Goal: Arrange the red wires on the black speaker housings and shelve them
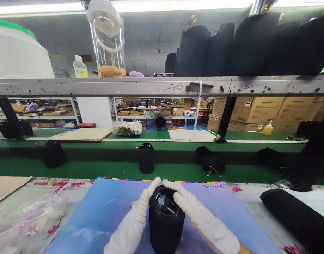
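Note:
A black cylindrical housing [165,229] stands on a blue mat [79,218], its open top showing a grey metal part [165,203] inside. My left hand [132,215], in a white glove, grips the housing's left side near the top. My right hand [196,215], also gloved in white, holds the right side, its fingers curving over the rim. The lower end of the housing is cut off by the bottom of the view.
A long black cylinder [296,218] lies on the bench to the right, and a clear plastic bag [26,220] lies to the left. Several black cylinders sit on a green conveyor [116,169] ahead. A grey shelf [162,86] above holds black pouches and a clear jar.

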`<state>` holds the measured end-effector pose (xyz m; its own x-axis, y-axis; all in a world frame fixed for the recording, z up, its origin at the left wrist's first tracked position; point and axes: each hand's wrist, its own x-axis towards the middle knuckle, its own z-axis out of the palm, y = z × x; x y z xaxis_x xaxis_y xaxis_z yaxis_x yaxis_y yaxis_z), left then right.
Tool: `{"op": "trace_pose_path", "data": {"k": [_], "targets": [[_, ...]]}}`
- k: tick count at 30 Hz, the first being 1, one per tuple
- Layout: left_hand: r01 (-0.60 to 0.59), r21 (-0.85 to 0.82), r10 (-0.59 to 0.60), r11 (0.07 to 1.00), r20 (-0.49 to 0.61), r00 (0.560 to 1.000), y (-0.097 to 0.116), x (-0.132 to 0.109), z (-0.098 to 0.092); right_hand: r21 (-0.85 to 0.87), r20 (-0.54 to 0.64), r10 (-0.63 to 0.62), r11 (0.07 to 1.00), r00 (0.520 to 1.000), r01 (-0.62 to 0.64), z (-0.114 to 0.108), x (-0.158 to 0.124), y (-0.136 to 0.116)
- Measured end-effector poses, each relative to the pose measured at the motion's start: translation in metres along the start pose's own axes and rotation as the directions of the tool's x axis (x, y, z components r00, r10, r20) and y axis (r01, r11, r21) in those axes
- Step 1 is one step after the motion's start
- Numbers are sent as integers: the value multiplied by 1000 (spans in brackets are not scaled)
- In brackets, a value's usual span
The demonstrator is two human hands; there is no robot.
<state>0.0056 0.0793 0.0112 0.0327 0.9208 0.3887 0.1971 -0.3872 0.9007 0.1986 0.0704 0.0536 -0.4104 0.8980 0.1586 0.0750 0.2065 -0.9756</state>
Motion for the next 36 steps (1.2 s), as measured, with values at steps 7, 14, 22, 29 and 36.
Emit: {"op": "trace_pose_path", "data": {"k": [7, 14, 22, 29, 36], "targets": [[81, -36, -79, 996, 61, 995, -2, 6, -5, 36, 4, -15, 999, 1000, 15, 1, -1, -11], [24, 137, -31, 990, 42, 999, 10, -10, -10, -136, 26, 69, 989, 997, -65, -6, 1, -15], [-70, 382, -4, 921, 188, 982, 49, -2, -23, 89, 10, -21, 996, 1000, 20, 4, 3, -5], [-40, 419, -64, 907, 232, 971, 77, 10, -6, -8, -238, 7, 1000, 971, -9, -12, -3, 6], [339, -630, -534, 698, -144, 833, 55, 35, -26, -70, -437, 113, 985, 892, -159, -41, -13, 51]]}}
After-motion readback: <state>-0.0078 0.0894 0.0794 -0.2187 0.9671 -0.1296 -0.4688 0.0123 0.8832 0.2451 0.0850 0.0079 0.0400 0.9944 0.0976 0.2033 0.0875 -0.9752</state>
